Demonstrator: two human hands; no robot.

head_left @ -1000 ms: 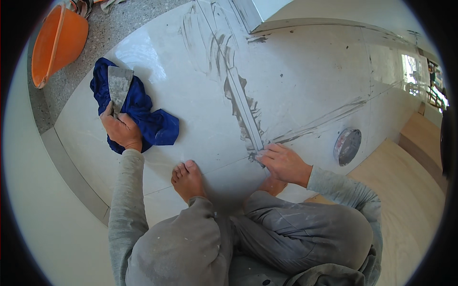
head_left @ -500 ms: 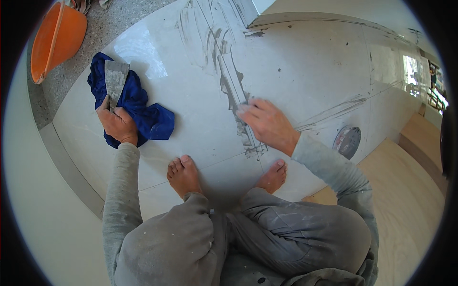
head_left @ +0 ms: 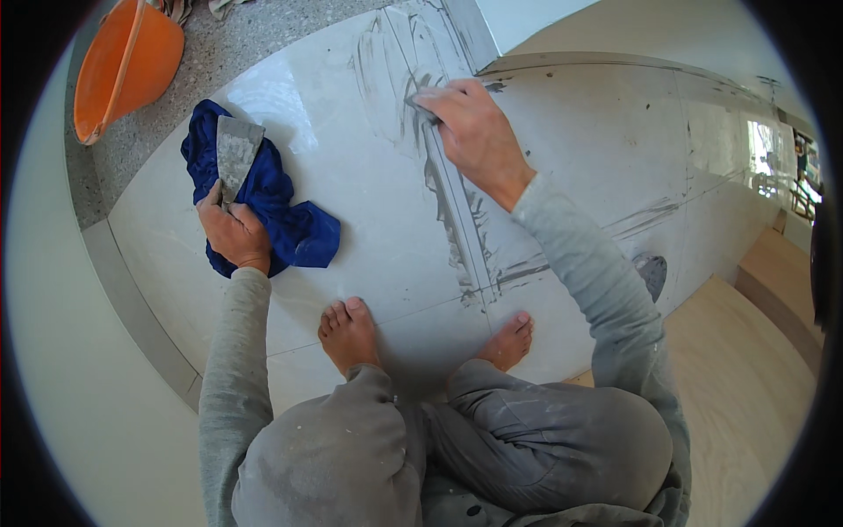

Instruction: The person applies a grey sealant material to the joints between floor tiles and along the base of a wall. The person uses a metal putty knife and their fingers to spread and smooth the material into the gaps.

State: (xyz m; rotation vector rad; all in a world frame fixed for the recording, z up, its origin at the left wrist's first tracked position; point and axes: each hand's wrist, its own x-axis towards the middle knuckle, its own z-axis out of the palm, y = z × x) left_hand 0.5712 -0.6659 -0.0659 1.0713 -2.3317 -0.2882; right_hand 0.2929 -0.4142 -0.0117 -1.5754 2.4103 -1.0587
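Note:
My left hand (head_left: 235, 233) is closed around the handle of a putty knife (head_left: 239, 151), its broad blade smeared with grey and pointing away from me. Under the knife and hand, a crumpled dark blue cloth (head_left: 307, 234) lies on the pale floor tiles (head_left: 369, 224). Farther off, my right hand (head_left: 483, 145) pinches a small grey scraper-like piece (head_left: 422, 111), whose exact kind I cannot make out. It touches the far end of a tile joint (head_left: 463, 215), which has dark grey grout smeared along both sides.
An orange bucket (head_left: 158, 61) stands at far left on speckled flooring. A round grout-stained container or lid (head_left: 652, 273), partly hidden by my right sleeve, lies at right. Wooden boards (head_left: 738, 369) are near right. A wall corner (head_left: 485, 54) rises at the far side. My bare feet rest on the tiles.
My right hand has moved away from me along the joint with the grey piece. A dark smear now crosses near the joint's close end. My left hand still holds the putty knife.

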